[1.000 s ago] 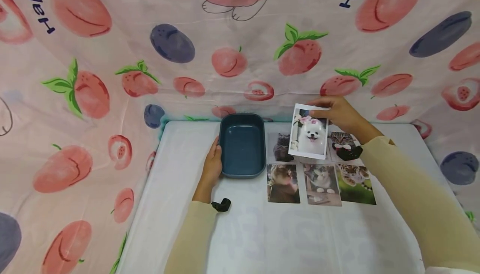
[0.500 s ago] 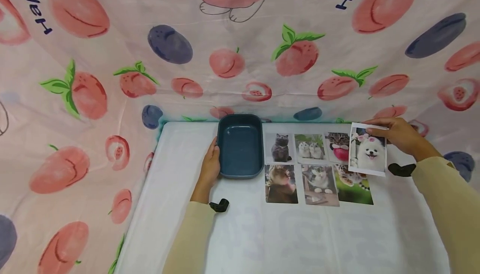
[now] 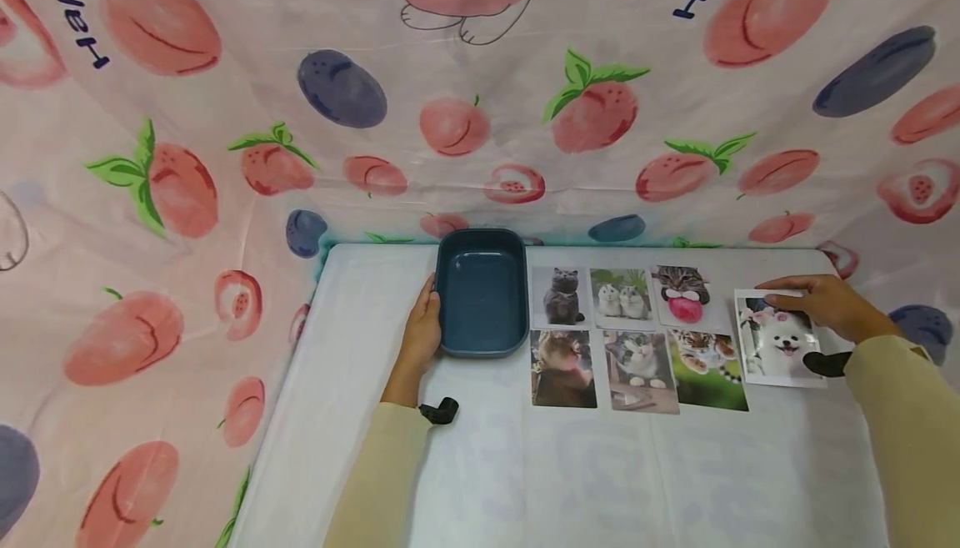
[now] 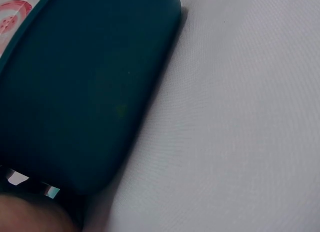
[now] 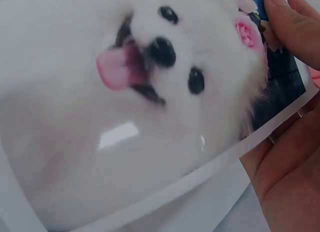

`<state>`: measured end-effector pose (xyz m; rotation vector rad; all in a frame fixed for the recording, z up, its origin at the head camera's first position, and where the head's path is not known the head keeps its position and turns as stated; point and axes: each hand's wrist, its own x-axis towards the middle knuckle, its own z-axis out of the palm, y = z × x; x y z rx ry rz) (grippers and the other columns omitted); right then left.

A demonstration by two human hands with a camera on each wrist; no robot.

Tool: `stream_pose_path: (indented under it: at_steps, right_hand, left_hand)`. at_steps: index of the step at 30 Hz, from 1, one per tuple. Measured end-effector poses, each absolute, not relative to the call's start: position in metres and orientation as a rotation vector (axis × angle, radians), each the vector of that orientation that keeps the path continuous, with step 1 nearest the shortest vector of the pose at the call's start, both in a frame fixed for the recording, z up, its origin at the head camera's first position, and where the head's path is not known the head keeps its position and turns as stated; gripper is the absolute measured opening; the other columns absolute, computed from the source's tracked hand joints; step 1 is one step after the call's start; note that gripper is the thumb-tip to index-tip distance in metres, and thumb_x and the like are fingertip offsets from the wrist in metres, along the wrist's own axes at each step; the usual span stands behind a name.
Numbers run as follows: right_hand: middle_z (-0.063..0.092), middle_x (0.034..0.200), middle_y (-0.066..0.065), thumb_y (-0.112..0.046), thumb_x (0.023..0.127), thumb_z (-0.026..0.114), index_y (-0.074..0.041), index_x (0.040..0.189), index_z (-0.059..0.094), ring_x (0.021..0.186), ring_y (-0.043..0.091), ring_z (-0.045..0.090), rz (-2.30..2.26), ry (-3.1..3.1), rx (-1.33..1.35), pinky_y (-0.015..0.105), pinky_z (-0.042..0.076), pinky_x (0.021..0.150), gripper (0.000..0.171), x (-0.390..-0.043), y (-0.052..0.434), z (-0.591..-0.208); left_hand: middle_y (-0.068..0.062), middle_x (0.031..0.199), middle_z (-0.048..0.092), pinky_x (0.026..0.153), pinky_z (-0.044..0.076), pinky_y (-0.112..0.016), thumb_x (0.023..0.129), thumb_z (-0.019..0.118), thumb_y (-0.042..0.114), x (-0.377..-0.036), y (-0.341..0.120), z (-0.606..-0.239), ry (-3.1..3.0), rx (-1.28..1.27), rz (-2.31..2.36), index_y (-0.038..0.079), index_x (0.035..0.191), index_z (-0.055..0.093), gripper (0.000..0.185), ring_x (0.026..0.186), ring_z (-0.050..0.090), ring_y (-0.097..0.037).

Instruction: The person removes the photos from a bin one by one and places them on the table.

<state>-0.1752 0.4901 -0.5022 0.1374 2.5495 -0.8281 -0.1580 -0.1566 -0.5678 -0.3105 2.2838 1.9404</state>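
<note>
My right hand pinches a white-dog photo by its far edge, low over the white table, just right of the photo rows. The right wrist view shows the white-dog photo up close, with fingers on top and others beneath its corner. My left hand rests flat against the left wall of a dark blue tray. In the left wrist view the tray fills the left side and the left hand shows only at the bottom corner.
Several animal photos lie in two rows right of the tray, from a grey cat photo to a tiger cub photo. A peach-print cloth hangs behind and beside the table. The table's near half is bare white.
My right hand has carried the dog photo from above the photo rows to the right and down, close to the table. The left hand and tray have stayed put.
</note>
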Motion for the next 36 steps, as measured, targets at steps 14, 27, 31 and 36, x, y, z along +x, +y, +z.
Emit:
stream_pose_path:
  at_steps: [14, 27, 31, 36]
  right_hand:
    - [0.034, 0.155, 0.037, -0.059, 0.096, 0.063, -0.001, 0.148, 0.050, 0.131, 0.051, 0.043, -0.872, 2.578, 0.171, 0.067, 0.043, 0.100, 0.079, -0.164, 0.491, -0.529]
    - [0.049, 0.140, 0.036, -0.062, 0.097, 0.058, 0.003, 0.140, 0.053, 0.121, 0.050, 0.049, -0.833, 2.667, 0.242, 0.065, 0.044, 0.093, 0.078, -0.166, 0.491, -0.539]
    - [0.051, 0.137, 0.037, -0.063, 0.098, 0.055, 0.005, 0.137, 0.054, 0.119, 0.051, 0.049, -0.817, 2.724, 0.325, 0.066, 0.042, 0.092, 0.078, -0.167, 0.488, -0.533]
    - [0.052, 0.135, 0.037, -0.059, 0.101, 0.052, 0.006, 0.136, 0.055, 0.118, 0.053, 0.050, -0.791, 2.829, 0.296, 0.066, 0.045, 0.090, 0.073, -0.171, 0.474, -0.517]
  left_hand:
    - [0.004, 0.170, 0.024, 0.129, 0.012, -0.052, 0.111, 0.033, 0.044, -0.157, -0.152, -0.569, 2.257, -0.297, 1.959, 0.037, 0.162, 0.028, 0.051, 0.159, 0.013, -0.023]
    - [0.002, 0.170, 0.025, 0.129, 0.013, -0.051, 0.112, 0.034, 0.041, -0.158, -0.150, -0.568, 2.244, -0.304, 1.989, 0.036, 0.161, 0.029, 0.050, 0.159, 0.014, -0.023]
    - [0.003, 0.170, 0.024, 0.129, 0.012, -0.050, 0.112, 0.034, 0.040, -0.159, -0.149, -0.568, 2.212, -0.313, 2.010, 0.037, 0.161, 0.030, 0.049, 0.159, 0.013, -0.022]
    - [0.004, 0.171, 0.022, 0.130, 0.011, -0.049, 0.111, 0.036, 0.042, -0.158, -0.151, -0.569, 2.169, -0.323, 2.026, 0.035, 0.162, 0.028, 0.051, 0.160, 0.011, -0.022]
